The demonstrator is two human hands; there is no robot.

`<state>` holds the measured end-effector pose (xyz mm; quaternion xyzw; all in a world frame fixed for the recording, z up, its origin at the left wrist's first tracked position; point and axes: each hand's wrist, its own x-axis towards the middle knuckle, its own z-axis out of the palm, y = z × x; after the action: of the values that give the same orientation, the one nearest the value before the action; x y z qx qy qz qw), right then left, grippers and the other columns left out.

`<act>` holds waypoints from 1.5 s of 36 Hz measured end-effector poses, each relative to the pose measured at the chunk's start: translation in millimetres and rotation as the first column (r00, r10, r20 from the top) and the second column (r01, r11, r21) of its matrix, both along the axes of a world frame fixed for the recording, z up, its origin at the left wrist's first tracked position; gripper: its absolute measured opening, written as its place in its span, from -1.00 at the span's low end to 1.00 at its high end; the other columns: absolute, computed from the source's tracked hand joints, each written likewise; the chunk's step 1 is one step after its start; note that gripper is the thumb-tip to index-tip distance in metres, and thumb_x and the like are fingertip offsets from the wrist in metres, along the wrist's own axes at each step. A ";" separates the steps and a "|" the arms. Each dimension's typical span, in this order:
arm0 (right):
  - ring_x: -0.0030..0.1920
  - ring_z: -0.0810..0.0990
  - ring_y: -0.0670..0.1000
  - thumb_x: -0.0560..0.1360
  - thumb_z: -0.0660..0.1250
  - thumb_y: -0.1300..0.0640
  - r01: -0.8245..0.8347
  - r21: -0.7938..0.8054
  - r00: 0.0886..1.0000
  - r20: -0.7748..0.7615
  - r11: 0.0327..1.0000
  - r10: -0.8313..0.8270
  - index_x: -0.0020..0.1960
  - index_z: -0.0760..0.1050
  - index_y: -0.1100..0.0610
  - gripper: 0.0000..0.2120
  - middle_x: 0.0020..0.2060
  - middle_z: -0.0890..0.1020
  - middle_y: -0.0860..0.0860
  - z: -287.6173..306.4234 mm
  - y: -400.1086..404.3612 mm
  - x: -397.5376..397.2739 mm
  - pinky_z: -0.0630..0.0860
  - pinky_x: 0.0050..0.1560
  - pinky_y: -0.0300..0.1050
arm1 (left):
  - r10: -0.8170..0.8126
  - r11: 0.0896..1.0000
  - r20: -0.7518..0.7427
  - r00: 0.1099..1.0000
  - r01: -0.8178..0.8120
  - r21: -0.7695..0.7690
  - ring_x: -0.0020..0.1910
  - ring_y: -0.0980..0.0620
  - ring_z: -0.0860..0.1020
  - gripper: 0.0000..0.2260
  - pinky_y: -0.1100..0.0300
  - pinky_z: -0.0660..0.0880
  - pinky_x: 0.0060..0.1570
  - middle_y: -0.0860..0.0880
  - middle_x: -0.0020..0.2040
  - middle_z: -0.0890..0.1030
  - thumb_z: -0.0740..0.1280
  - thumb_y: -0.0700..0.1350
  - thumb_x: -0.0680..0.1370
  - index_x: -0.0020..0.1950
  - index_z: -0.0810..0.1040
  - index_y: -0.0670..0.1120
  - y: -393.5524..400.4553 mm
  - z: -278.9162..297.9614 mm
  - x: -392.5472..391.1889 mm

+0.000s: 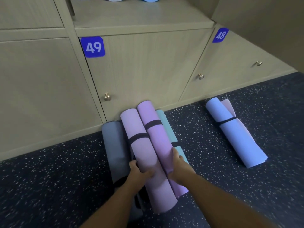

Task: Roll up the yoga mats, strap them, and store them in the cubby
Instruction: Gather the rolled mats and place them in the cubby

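Observation:
Several rolled, strapped yoga mats lie side by side on the floor in front of locker 49. My left hand (137, 171) grips the pale pink mat (144, 155) from its left side, fingers curled round it. My right hand (176, 167) grips the purple mat (156, 137) from the right. A grey mat (115, 145) lies at the left and a teal mat (167, 130) at the right, partly hidden under the purple one. A blue mat (236, 137) with a black strap lies apart at the right. The open cubby shelf (141, 15) is above, with rolled mats at its back.
Closed locker doors numbered 49 (93, 46) and 48 (220, 35) with brass knobs stand behind the mats. The floor (49, 178) is dark speckled rubber. A beige wall (263, 22) closes off the right side.

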<state>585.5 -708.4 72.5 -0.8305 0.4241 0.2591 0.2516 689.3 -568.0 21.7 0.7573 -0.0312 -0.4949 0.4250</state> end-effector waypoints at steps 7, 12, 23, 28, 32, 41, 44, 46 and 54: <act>0.23 0.50 0.18 0.45 0.31 0.19 0.058 0.030 0.992 0.108 0.998 -0.061 0.58 -0.23 -0.02 -0.09 0.46 0.26 0.06 17.5 -4.1 -19.5 0.39 0.01 -0.11 | 0.012 0.990 0.021 1.000 -0.009 -0.140 -0.06 0.13 0.43 -0.20 0.38 0.41 -0.30 -0.03 0.18 0.35 0.48 -0.19 0.45 0.44 -0.05 -0.18 0.7 15.2 -15.1; 0.19 0.51 0.15 0.39 0.37 0.16 0.153 0.055 0.961 0.224 0.987 -0.161 0.57 -0.23 -0.05 -0.02 0.42 0.36 0.08 38.9 -9.1 -35.5 0.35 -0.05 -0.15 | 0.041 0.980 0.144 0.989 -0.012 -0.198 0.07 0.05 0.46 -0.18 0.21 0.42 -0.02 -0.06 0.27 0.37 0.48 -0.21 0.42 0.44 -0.05 -0.10 -1.8 34.0 -20.1; 0.28 0.46 0.08 0.34 0.36 0.08 0.333 0.071 0.743 0.594 0.940 -0.308 0.56 -0.10 -0.07 -0.06 0.41 0.36 -0.05 94.2 2.8 -37.7 0.41 0.18 -0.08 | 0.028 0.933 0.320 0.947 0.090 -0.347 0.14 0.07 0.50 -0.21 0.23 0.39 0.10 -0.01 0.28 0.41 0.40 -0.30 0.44 0.46 -0.04 -0.02 -16.9 103.4 4.7; 0.22 0.43 -0.06 0.33 0.37 0.23 0.344 0.106 0.617 0.724 0.933 -0.310 0.53 0.03 -0.03 -0.13 0.26 0.40 -0.13 119.8 4.8 -25.9 0.35 0.13 -0.20 | 0.083 0.891 0.368 0.926 0.097 -0.444 -0.05 0.45 0.49 -0.27 0.43 0.41 -0.07 0.16 0.12 0.45 0.38 -0.38 0.44 0.44 0.04 -0.04 -25.3 138.3 17.6; 0.19 0.42 -0.11 0.33 0.39 0.27 0.339 0.063 0.547 0.798 0.939 -0.251 0.52 0.07 0.04 -0.15 0.18 0.38 -0.21 148.0 -4.7 -6.7 0.32 0.13 -0.26 | 0.145 0.844 0.387 0.911 0.090 -0.529 0.00 0.56 0.43 -0.21 0.53 0.37 -0.02 0.22 0.17 0.41 0.44 -0.21 0.33 0.39 0.04 0.09 -35.9 172.4 35.8; 0.26 0.39 0.20 0.41 0.31 0.09 0.439 -0.136 0.477 0.873 0.888 -0.102 0.50 0.12 0.05 -0.29 0.29 0.45 0.07 240.3 -30.9 73.7 0.39 0.18 0.03 | 0.359 0.798 0.556 0.750 0.063 -0.600 0.21 0.02 0.46 -0.29 0.13 0.38 0.19 0.10 0.29 0.41 0.34 -0.24 0.49 0.52 0.06 0.08 -66.3 278.2 116.6; 0.25 0.35 0.20 0.45 0.28 0.11 0.454 -0.162 0.480 0.873 0.876 -0.088 0.48 0.10 0.05 -0.34 0.25 0.46 0.09 266.2 -41.0 100.3 0.39 0.18 0.06 | 0.323 0.887 0.706 0.630 0.059 -0.458 0.05 -0.17 0.51 -0.39 0.03 0.46 0.00 -0.02 0.20 0.46 0.23 -0.11 0.53 0.50 0.05 0.20 -70.5 314.1 141.1; 0.25 0.36 0.22 0.46 0.27 0.11 0.471 -0.208 0.488 0.871 0.857 -0.057 0.45 0.13 0.09 -0.40 0.25 0.45 0.12 280.9 -46.7 114.8 0.41 0.20 0.12 | 0.268 0.939 0.782 0.563 0.028 -0.342 -0.07 -0.24 0.52 -0.47 0.04 0.45 -0.15 -0.13 0.05 0.51 0.15 -0.02 0.54 0.44 0.04 0.31 -71.5 332.4 155.3; 0.24 0.43 0.22 0.52 0.28 0.10 0.484 -0.512 0.682 0.729 0.709 0.061 0.31 0.20 0.23 -0.55 0.24 0.39 0.17 312.0 -61.6 155.4 0.41 0.08 0.03 | 0.040 0.997 0.979 0.201 0.050 -0.051 0.16 -0.29 0.42 -0.75 -0.12 0.39 0.18 -0.17 0.46 0.18 0.10 -0.04 0.64 0.32 0.34 0.13 -73.2 365.6 181.5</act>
<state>740.9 -770.0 384.5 -0.8359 0.4600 -0.2799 0.1062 870.8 -641.3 387.3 0.8838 -0.3129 0.0952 0.3345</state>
